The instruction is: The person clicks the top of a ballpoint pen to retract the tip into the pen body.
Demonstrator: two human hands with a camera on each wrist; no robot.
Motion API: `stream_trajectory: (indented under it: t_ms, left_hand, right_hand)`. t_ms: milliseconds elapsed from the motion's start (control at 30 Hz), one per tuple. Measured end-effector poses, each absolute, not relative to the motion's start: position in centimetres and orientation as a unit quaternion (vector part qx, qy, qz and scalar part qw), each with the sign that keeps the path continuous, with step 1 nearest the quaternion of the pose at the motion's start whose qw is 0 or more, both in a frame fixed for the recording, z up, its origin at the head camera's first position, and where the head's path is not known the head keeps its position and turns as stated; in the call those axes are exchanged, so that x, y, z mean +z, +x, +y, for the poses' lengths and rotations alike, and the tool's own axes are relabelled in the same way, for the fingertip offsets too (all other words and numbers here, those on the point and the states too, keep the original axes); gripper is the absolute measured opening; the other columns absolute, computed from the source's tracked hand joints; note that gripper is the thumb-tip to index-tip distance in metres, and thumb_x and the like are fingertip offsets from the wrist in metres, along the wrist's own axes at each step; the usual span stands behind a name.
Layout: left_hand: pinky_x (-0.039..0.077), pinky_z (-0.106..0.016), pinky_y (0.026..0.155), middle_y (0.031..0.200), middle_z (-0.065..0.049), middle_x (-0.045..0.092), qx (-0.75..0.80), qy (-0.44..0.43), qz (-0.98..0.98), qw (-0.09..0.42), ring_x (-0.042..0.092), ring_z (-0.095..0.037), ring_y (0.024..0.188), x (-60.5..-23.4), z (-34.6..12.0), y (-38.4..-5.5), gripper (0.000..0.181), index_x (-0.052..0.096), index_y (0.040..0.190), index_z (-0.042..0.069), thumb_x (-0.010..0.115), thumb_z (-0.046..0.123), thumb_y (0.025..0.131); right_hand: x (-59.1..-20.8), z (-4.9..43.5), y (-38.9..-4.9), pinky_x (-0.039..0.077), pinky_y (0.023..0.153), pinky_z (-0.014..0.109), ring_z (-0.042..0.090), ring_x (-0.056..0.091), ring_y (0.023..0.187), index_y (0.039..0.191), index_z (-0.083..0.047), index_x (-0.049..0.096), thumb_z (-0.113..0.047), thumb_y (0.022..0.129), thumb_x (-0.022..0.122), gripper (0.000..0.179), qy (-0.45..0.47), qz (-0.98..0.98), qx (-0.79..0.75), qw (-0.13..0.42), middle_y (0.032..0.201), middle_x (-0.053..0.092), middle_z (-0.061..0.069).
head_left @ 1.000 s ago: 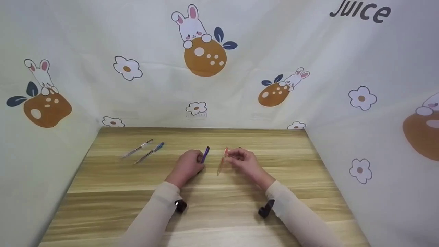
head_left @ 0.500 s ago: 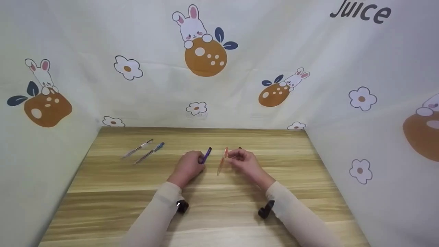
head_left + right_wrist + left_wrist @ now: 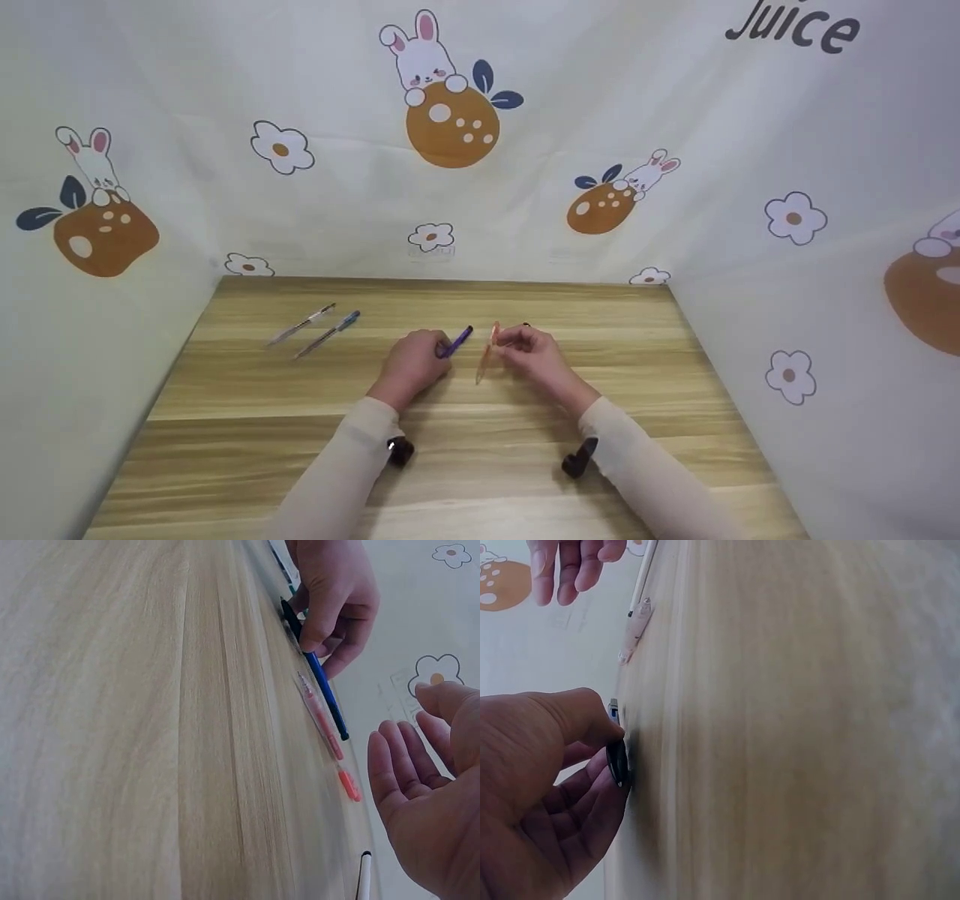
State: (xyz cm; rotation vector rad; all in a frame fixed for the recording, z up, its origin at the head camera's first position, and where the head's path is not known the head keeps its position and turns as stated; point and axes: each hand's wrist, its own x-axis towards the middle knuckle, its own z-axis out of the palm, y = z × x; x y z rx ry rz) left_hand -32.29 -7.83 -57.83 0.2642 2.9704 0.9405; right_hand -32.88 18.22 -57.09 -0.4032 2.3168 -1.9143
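My left hand (image 3: 414, 365) pinches a blue-purple pen (image 3: 459, 341) between thumb and fingers, low over the wooden table. In the left wrist view the pen's black end (image 3: 616, 763) sticks out from the fingertips; in the right wrist view its blue barrel (image 3: 321, 684) points toward the coral pen. That coral pen (image 3: 484, 365), with a clear barrel and a bright clip end (image 3: 349, 785), lies just left of my right hand (image 3: 536, 356). The right hand's fingers are relaxed and hold nothing, apart from the pen in the right wrist view.
Two clear-barrelled pens lie at the left of the table: one pale (image 3: 301, 324), one with a blue end (image 3: 328, 334). A white pen with a black tip (image 3: 364, 877) lies by the right hand. Printed cloth (image 3: 337, 210) walls the table's back and sides.
The blue-purple pen has swung clockwise in my left hand, its far end moving right toward the coral pen. The left hand has shifted slightly right; the right hand has stayed put.
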Motion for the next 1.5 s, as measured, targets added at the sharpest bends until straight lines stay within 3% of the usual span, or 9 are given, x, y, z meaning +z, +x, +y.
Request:
stream_trajectory:
  t_ms: [167, 367, 500, 600, 767, 1000, 1267, 1500]
  left_hand:
    - [0.055, -0.041, 0.077, 0.088, 0.005, 0.069, 0.313, 0.089, 0.946, 0.002, 0.063, -0.019, 0.080, -57.4, -8.0, -32.2, 0.024, 0.080, 0.113, 0.012, 0.082, 0.010, 0.090]
    - [0.056, -0.041, 0.077, 0.087, 0.006, 0.070, 0.326, 0.090, 0.941, 0.001, 0.065, -0.014, 0.076, -56.5, -7.9, -32.1, 0.025, 0.079, 0.115, 0.013, 0.083, 0.011, 0.091]
    - [0.057, -0.042, 0.077, 0.087, 0.006, 0.071, 0.336, 0.087, 0.938, 0.006, 0.067, -0.013, 0.069, -55.9, -7.8, -31.9, 0.027, 0.078, 0.117, 0.012, 0.085, 0.011, 0.092]
    - [0.057, -0.042, 0.078, 0.088, 0.005, 0.071, 0.341, 0.089, 0.936, 0.004, 0.066, -0.013, 0.070, -55.5, -7.5, -31.7, 0.028, 0.078, 0.118, 0.012, 0.085, 0.010, 0.091]
    - [0.056, -0.043, 0.079, 0.090, 0.003, 0.071, 0.342, 0.097, 0.935, -0.009, 0.065, -0.017, 0.077, -54.8, -7.2, -31.4, 0.028, 0.078, 0.117, 0.012, 0.087, 0.013, 0.090]
    - [0.056, -0.043, 0.080, 0.092, 0.003, 0.072, 0.338, 0.114, 0.934, -0.012, 0.064, -0.018, 0.081, -54.4, -6.8, -31.2, 0.026, 0.078, 0.117, 0.012, 0.084, 0.013, 0.091]
    - [0.055, -0.041, 0.076, 0.089, 0.004, 0.070, 0.356, 0.132, 0.925, -0.022, 0.062, -0.017, 0.078, -54.2, -6.6, -30.9, 0.023, 0.078, 0.114, 0.014, 0.086, 0.013, 0.092]
    - [0.055, -0.042, 0.075, 0.090, 0.002, 0.070, 0.351, 0.145, 0.925, -0.035, 0.062, -0.018, 0.079, -54.2, -6.2, -30.7, 0.023, 0.078, 0.113, 0.012, 0.086, 0.012, 0.091]
  right_hand:
    - [-57.0, 17.8, -32.9, 0.057, 0.077, 0.022, 0.016, 0.069, 0.094, 0.124, 0.015, 0.069, 0.003, 0.100, 0.075, 0.027, -0.111, 0.748, -0.652, 0.058, 0.121, 0.073, 0.028]
    - [-56.8, 17.3, -33.1, 0.059, 0.074, 0.026, 0.017, 0.068, 0.089, 0.129, 0.010, 0.071, 0.000, 0.102, 0.074, 0.029, -0.082, 0.737, -0.669, 0.051, 0.118, 0.075, 0.025]
    - [-56.8, 16.9, -33.4, 0.065, 0.081, 0.037, 0.025, 0.073, 0.098, 0.133, 0.010, 0.069, -0.003, 0.104, 0.074, 0.032, -0.062, 0.735, -0.673, 0.055, 0.113, 0.077, 0.020]
    - [-56.8, 16.7, -33.6, 0.066, 0.087, 0.048, 0.037, 0.075, 0.105, 0.132, 0.010, 0.068, -0.004, 0.104, 0.073, 0.031, -0.048, 0.731, -0.679, 0.051, 0.115, 0.076, 0.023]
    - [-56.8, 16.1, -34.1, 0.065, 0.091, 0.048, 0.047, 0.074, 0.110, 0.126, 0.007, 0.071, -0.002, 0.103, 0.072, 0.025, -0.033, 0.724, -0.689, 0.025, 0.121, 0.073, 0.029]
    - [-56.9, 15.6, -34.6, 0.065, 0.089, 0.042, 0.029, 0.075, 0.096, 0.133, 0.012, 0.065, 0.000, 0.101, 0.071, 0.034, -0.008, 0.696, -0.717, 0.032, 0.116, 0.072, 0.025]
    - [-56.6, 14.7, -34.6, 0.062, 0.101, 0.053, 0.044, 0.071, 0.114, 0.138, 0.010, 0.063, 0.000, 0.102, 0.071, 0.038, 0.001, 0.686, -0.727, 0.029, 0.113, 0.070, 0.015]
    - [-57.0, 13.8, -34.6, 0.060, 0.105, 0.054, 0.034, 0.074, 0.106, 0.140, 0.009, 0.059, -0.001, 0.100, 0.074, 0.044, 0.011, 0.661, -0.749, 0.041, 0.112, 0.068, 0.012]
